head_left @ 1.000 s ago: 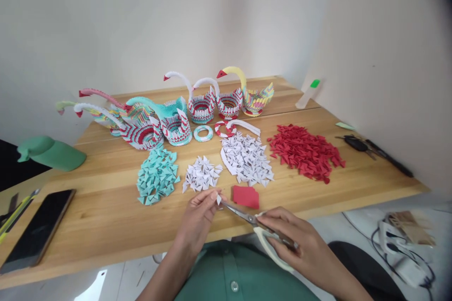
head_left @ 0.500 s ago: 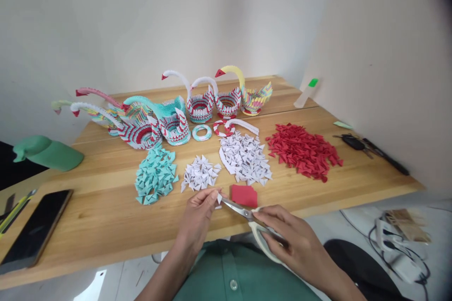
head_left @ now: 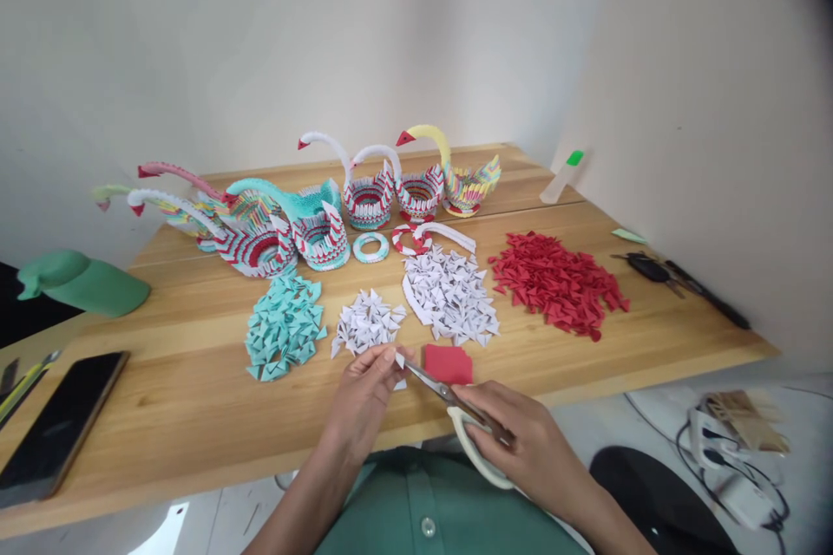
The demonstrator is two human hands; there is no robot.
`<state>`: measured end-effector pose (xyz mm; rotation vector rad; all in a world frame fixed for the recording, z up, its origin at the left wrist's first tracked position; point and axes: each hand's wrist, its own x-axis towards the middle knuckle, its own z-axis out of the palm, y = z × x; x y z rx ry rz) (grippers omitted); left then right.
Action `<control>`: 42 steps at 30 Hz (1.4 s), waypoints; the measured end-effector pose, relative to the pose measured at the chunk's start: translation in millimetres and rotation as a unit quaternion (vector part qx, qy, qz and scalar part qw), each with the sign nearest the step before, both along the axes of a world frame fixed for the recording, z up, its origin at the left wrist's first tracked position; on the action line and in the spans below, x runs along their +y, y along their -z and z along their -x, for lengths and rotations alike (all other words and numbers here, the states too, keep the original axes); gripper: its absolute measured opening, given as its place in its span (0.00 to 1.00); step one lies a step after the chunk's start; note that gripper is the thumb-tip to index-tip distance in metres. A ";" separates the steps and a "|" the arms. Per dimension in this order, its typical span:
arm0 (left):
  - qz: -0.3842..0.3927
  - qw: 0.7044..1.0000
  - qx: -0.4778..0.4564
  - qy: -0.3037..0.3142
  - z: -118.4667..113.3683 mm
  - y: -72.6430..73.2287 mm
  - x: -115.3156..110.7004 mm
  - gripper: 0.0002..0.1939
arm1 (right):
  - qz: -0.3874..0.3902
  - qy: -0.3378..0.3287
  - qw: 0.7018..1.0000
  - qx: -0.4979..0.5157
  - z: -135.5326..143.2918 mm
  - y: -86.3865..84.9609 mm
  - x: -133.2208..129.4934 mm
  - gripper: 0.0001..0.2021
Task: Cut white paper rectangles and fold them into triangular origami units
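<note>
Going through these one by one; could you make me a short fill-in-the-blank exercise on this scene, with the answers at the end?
1. The right hand holds a pair of ____.
2. The left hand pinches a small paper piece coloured ____.
3. The heap farthest to the right on the table is ____.
4. The paper swan farthest to the right has a ____ neck.

Missing words: scissors; white; red; yellow.

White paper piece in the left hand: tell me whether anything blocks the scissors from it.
Nothing visible does. The left hand pinches the white paper piece, and the scissors in the right hand point straight at it, tips at its edge. The red paper lies beside the blades, not between.
</note>
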<state>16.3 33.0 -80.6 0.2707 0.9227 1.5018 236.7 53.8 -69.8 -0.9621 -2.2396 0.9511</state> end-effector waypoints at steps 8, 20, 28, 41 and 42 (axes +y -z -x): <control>-0.047 0.999 -0.008 0.012 -2.8 -7.0 5.8 0.10 | 0.534 0.022 0.823 0.192 11.8 12.5 3.6 0.23; -0.079 0.993 -0.093 0.000 -7.7 -9.1 9.8 0.13 | 0.616 -0.028 0.733 0.287 25.1 13.2 -6.5 0.28; -0.081 0.989 -0.120 0.011 -8.8 -5.5 10.0 0.10 | 0.604 0.008 0.746 0.279 31.3 5.9 -9.0 0.27; 0.027 0.970 -0.227 -0.086 -1.0 -3.1 14.1 0.06 | 0.559 0.030 0.787 0.258 22.3 0.4 -7.2 0.28; 0.030 0.969 -0.227 -0.087 -1.2 -3.7 14.1 0.06 | 0.560 0.027 0.788 0.255 22.0 -0.2 -7.2 0.28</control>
